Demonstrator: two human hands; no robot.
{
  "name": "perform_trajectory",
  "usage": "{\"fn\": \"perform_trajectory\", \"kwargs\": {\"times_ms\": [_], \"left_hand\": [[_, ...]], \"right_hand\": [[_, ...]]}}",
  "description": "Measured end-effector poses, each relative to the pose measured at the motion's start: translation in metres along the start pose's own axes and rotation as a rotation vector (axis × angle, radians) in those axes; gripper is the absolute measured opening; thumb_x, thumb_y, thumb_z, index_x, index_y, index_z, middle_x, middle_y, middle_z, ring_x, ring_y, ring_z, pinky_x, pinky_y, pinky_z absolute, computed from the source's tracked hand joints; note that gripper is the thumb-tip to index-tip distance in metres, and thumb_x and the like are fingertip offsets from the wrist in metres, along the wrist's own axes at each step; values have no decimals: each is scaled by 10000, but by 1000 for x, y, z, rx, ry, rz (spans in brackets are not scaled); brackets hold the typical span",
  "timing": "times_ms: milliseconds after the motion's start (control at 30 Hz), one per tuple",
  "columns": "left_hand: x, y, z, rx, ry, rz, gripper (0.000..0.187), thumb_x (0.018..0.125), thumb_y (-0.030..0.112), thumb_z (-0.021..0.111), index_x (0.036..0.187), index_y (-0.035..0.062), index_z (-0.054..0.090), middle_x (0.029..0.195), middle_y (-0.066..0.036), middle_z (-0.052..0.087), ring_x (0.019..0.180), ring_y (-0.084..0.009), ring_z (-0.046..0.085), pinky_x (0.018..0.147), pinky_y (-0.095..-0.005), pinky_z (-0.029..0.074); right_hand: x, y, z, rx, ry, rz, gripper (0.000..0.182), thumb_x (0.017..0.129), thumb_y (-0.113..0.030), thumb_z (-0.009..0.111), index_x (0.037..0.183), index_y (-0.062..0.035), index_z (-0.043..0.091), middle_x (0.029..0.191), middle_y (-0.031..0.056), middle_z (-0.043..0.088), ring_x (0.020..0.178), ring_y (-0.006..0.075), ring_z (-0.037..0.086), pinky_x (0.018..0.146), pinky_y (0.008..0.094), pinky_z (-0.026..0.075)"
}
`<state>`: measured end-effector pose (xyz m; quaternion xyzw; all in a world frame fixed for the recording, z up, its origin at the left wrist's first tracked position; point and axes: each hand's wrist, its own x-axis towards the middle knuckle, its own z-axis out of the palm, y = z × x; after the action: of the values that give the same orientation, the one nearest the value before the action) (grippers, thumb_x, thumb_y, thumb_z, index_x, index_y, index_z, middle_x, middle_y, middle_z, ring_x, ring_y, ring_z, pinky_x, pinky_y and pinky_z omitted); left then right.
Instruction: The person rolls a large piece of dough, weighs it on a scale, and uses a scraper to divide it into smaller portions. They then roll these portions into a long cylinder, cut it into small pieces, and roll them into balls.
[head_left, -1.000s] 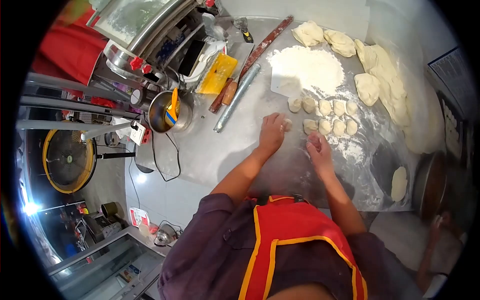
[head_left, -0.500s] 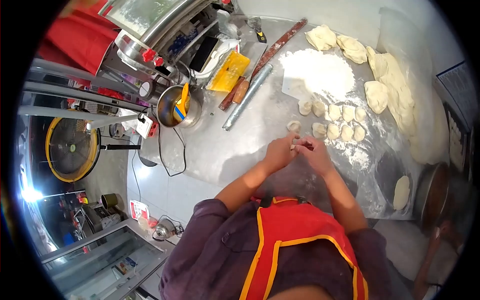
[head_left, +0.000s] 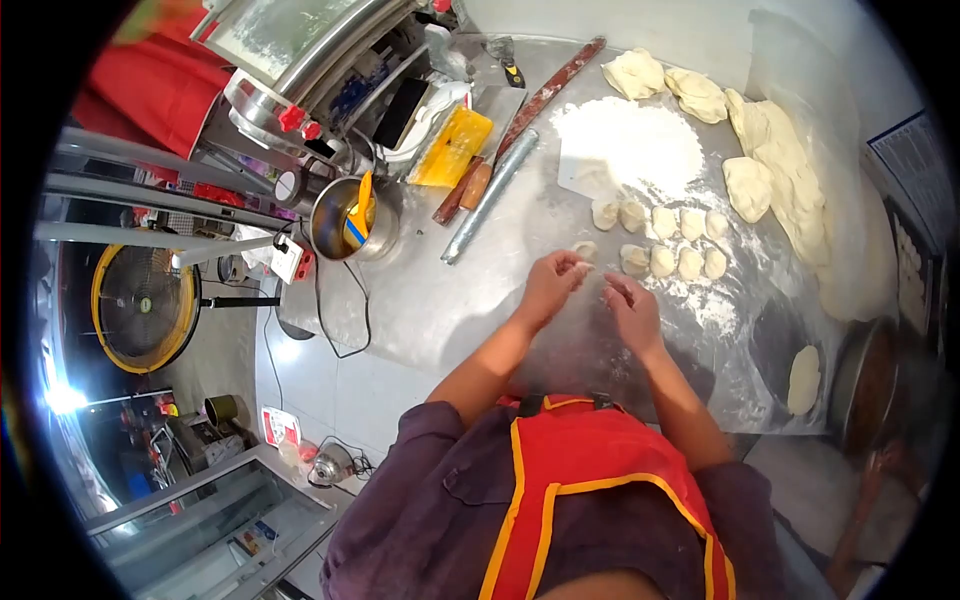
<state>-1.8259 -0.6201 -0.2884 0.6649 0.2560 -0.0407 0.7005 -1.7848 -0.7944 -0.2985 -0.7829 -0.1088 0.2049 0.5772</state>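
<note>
My left hand (head_left: 552,288) is over the metal table, thumb and fingers pinched together; whatever may be between the tips is too small to name. Right beyond those fingertips sits a small round dough piece (head_left: 586,250). A short gap away, my right hand (head_left: 632,308) has its fingers partly stretched and apart, with nothing visible in them. Several more small dough pieces (head_left: 663,262) stand in two rows just past my right hand, dusted with flour.
White flour (head_left: 630,145) is heaped beyond the rows. Large dough lumps (head_left: 748,188) line the right side, and a flat dough oval (head_left: 803,380) lies near the edge. On the left are a metal pipe (head_left: 490,197), a yellow scraper (head_left: 452,146) and a metal pot (head_left: 330,215).
My hands were together at the fingertips and have now parted. The left has moved slightly up and left; the right has drawn away with its fingers loosened. The view has shifted a little.
</note>
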Motion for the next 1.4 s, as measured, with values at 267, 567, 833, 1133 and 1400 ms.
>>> {"fn": "perform_trajectory", "kwargs": {"times_ms": [267, 567, 833, 1133, 1400], "left_hand": [[47, -1, 5, 505, 173, 156, 219, 774, 231, 692, 886, 47, 653, 823, -110, 627, 753, -222, 609, 716, -339, 484], [88, -30, 9, 478, 109, -9, 304, 699, 175, 713, 887, 45, 512, 746, -105, 583, 694, -237, 578, 645, -344, 466], [61, -20, -16, 347, 77, 107, 275, 798, 173, 688, 1007, 23, 592, 796, -110, 610, 717, -202, 602, 672, -322, 491], [51, -33, -32, 706, 399, 465, 181, 887, 162, 582, 1019, 39, 596, 935, -137, 603, 830, -320, 583, 736, -402, 482], [56, -51, -45, 776, 460, 559, 184, 892, 116, 574, 1054, 29, 577, 994, -151, 571, 970, -353, 509, 865, -444, 414]], "right_hand": [[-12, 14, -26, -1, 14, 69, 255, 880, -126, 607, 1105, -10, 630, 920, 124, 692, 811, 159, 655, 741, 288, 512], [-20, 20, -28, -39, 82, 45, 229, 876, -124, 608, 1076, -16, 641, 899, 131, 693, 807, 184, 664, 737, 296, 514], [6, 30, -47, -37, 93, 64, 218, 895, -95, 594, 1089, -2, 629, 903, 67, 669, 781, 113, 597, 704, 255, 481], [67, 3, -84, 36, 214, 50, 266, 914, -96, 566, 1167, -16, 593, 861, -3, 606, 714, 77, 549, 618, 219, 454], [99, 54, -185, -164, 595, 42, 256, 858, -110, 590, 1098, -26, 621, 826, 79, 633, 741, 168, 602, 712, 291, 488]]}}
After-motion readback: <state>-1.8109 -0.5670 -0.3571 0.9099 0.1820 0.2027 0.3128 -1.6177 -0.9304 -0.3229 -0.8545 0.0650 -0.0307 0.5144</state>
